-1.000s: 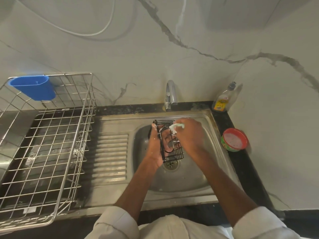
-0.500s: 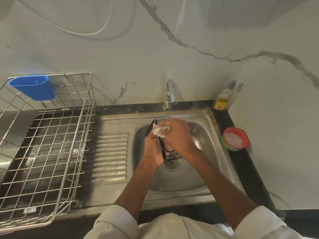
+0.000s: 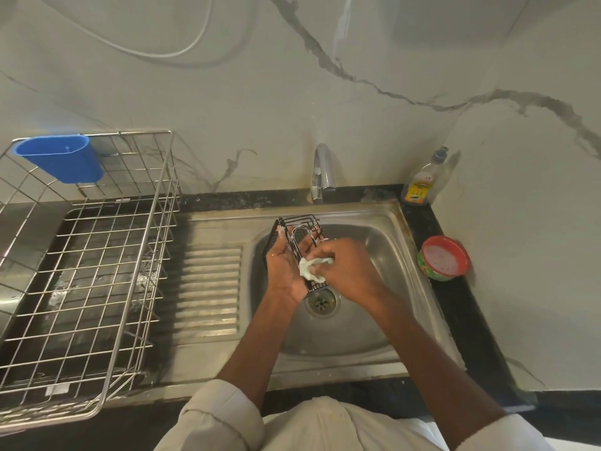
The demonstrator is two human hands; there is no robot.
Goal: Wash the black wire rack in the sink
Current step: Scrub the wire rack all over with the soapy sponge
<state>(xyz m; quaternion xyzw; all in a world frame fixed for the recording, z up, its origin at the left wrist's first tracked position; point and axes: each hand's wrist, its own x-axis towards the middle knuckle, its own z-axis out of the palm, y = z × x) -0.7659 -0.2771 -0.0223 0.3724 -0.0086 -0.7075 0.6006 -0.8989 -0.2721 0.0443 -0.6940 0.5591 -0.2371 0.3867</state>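
A small black wire rack (image 3: 300,231) is held over the steel sink (image 3: 387,255), above the drain (image 3: 322,301). My left hand (image 3: 284,271) grips it from the left, fingers through the wires, the rack's far end sticking up past my fingertips. My right hand (image 3: 348,268) is closed on a pale soapy scrub pad (image 3: 310,266) and presses it against the near half of the rack. Suds show on the wires. The rack's lower edge is partly hidden by both hands.
A tap (image 3: 322,170) stands behind the basin, no water visibly running. A dish-soap bottle (image 3: 422,183) and a red-rimmed tub of soap (image 3: 444,258) sit on the black counter at the right. A large steel drying basket (image 3: 97,255) with a blue cup (image 3: 61,159) fills the left.
My right hand with the pad has slid from the far top of the rack toward me along it. The rack's far end is now uncovered; my left hand holds steady.
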